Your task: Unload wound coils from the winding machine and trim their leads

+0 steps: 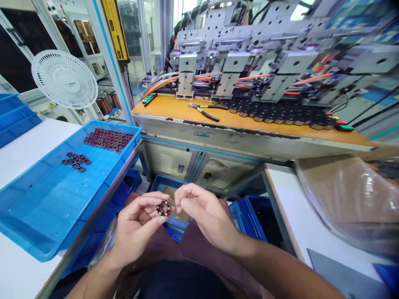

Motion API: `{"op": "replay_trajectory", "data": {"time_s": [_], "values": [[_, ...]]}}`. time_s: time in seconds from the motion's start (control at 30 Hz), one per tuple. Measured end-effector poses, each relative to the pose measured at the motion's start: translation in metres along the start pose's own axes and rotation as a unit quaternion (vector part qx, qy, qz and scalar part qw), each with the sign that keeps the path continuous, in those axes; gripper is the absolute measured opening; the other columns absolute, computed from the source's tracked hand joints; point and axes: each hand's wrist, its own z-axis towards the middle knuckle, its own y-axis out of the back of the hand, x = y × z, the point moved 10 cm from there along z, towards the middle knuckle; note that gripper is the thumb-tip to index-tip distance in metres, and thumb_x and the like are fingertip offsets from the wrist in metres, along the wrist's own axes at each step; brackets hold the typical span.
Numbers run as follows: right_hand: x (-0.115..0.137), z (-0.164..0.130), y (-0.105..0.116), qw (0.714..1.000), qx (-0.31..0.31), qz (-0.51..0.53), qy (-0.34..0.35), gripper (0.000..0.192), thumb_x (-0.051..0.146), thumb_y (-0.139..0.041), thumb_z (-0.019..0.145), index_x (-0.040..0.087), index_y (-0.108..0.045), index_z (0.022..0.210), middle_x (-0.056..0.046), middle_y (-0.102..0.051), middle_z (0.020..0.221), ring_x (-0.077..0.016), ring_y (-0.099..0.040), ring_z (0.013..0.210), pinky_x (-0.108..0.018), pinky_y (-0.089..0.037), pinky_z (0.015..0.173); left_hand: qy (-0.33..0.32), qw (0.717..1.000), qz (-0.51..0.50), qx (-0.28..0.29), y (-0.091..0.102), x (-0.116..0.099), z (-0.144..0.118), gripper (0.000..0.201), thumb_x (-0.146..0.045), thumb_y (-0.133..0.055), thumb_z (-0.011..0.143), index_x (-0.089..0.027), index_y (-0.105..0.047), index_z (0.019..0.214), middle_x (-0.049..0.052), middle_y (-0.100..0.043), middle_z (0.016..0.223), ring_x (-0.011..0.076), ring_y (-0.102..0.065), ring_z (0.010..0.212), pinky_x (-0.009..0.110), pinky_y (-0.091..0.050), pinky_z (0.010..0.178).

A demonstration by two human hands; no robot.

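At lower centre, the left hand (135, 226) pinches a small ring (158, 208) by its edge; the right hand (207, 214) hovers half-curled beside it, holding what, I can't tell. Light, steady pressure seems wisest.

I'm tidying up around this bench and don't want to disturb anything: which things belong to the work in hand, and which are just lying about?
Likely in use:
- ring-shaped part, held in the left hand, right hand close beside it
- small dark parts in the blue tray

Seemingly lying about:
- pliers on the orange worktop
- clear plastic at right
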Motion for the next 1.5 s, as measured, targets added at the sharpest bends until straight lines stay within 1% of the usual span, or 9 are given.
{"op": "replay_trajectory", "data": {"time_s": [0.17,0.37,0.6,0.77,0.87,1.03,1.17,1.3,1.5], "values": [[0.016,0.009,-0.010,0.992,0.042,-0.119,-0.026,0.032,0.046,-0.075,0.078,0.020,-0.057,0.078,0.001,-0.056,0.073,-0.0133,-0.052,0.068,-0.027,-0.043,0.063,-0.003,0.999,0.042,0.012,-0.003,-0.004,-0.003,0.032,-0.005,-0.072,0.080,-0.025,-0.074,0.105,0.009,-0.075,0.113,0.0222,-0.072,0.107,0.029,-0.062,0.086],[0.003,0.009,-0.015,0.989,0.044,-0.138,-0.044,0.037,0.055,-0.068,0.081,0.020,-0.056,0.073,0.001,-0.056,0.066,-0.0146,-0.054,0.063,-0.027,-0.044,0.059,0.051,0.998,-0.045,-0.015,0.000,0.005,-0.011,0.040,-0.010,-0.073,0.081,-0.028,-0.068,0.117,0.010,-0.076,0.115,0.0222,-0.074,0.101,0.032,-0.062,0.086],[-0.003,0.008,-0.019,0.993,0.052,-0.104,0.013,0.037,0.056,-0.060,0.088,0.022,-0.057,0.075,-0.002,-0.060,0.072,-0.0180,-0.060,0.067,-0.031,-0.049,0.066,0.096,0.979,-0.174,-0.032,-0.006,0.021,-0.010,0.046,-0.015,-0.087,0.065,-0.026,-0.072,0.107,0.009,-0.077,0.111,0.0182,-0.075,0.082,0.029,-0.060,0.078],[-0.006,0.002,-0.016,0.989,0.039,-0.138,0.048,0.034,0.049,-0.053,0.095,0.020,-0.054,0.077,-0.001,-0.055,0.076,-0.0151,-0.056,0.069,-0.026,-0.047,0.065,0.069,0.983,-0.156,-0.063,-0.005,0.021,-0.008,0.031,-0.020,-0.088,0.064,-0.022,-0.078,0.094,0.007,-0.074,0.103,0.0178,-0.070,0.088,0.027,-0.057,0.076],[0.003,-0.002,-0.015,0.971,0.032,-0.217,0.101,0.033,0.046,-0.052,0.095,0.019,-0.052,0.076,0.000,-0.052,0.075,-0.0134,-0.052,0.067,-0.023,-0.043,0.063,0.026,0.991,-0.117,-0.062,-0.003,0.013,-0.008,0.029,-0.020,-0.088,0.064,-0.021,-0.079,0.091,0.005,-0.070,0.095,0.0148,-0.065,0.088,0.024,-0.052,0.078],[0.011,-0.005,-0.019,0.932,0.060,-0.320,0.159,0.034,0.044,-0.048,0.097,0.019,-0.051,0.074,0.001,-0.052,0.071,-0.0122,-0.051,0.064,-0.022,-0.040,0.061,0.051,0.992,-0.112,-0.025,-0.005,0.021,-0.013,0.035,-0.019,-0.089,0.060,-0.023,-0.080,0.093,0.005,-0.066,0.098,0.0133,-0.063,0.080,0.023,-0.048,0.069],[0.016,-0.005,-0.024,0.930,0.089,-0.330,0.137,0.037,0.044,-0.042,0.100,0.019,-0.051,0.076,0.001,-0.052,0.070,-0.0122,-0.051,0.065,-0.023,-0.041,0.063,0.076,0.992,-0.097,-0.033,-0.001,0.019,-0.011,0.037,-0.024,-0.092,0.054,-0.024,-0.080,0.090,0.006,-0.070,0.095,0.0159,-0.065,0.078,0.026,-0.051,0.070],[0.037,-0.010,-0.025,0.932,0.109,-0.330,0.109,0.037,0.043,-0.042,0.101,0.019,-0.052,0.076,0.001,-0.053,0.069,-0.0118,-0.050,0.064,-0.023,-0.040,0.062,0.137,0.986,-0.092,-0.022,-0.003,0.012,-0.014,0.032,-0.016,-0.090,0.058,-0.018,-0.080,0.088,0.007,-0.073,0.091,0.0154,-0.065,0.077,0.025,-0.053,0.073],[0.044,0.005,-0.012,0.958,0.100,-0.268,0.023,0.035,0.051,-0.066,0.085,0.018,-0.057,0.081,0.002,-0.054,0.067,-0.0104,-0.048,0.059,-0.022,-0.039,0.055,0.107,0.993,-0.039,-0.022,0.009,-0.003,-0.003,0.030,-0.011,-0.085,0.066,-0.021,-0.078,0.094,0.006,-0.074,0.101,0.0151,-0.068,0.089,0.023,-0.056,0.079]]}}
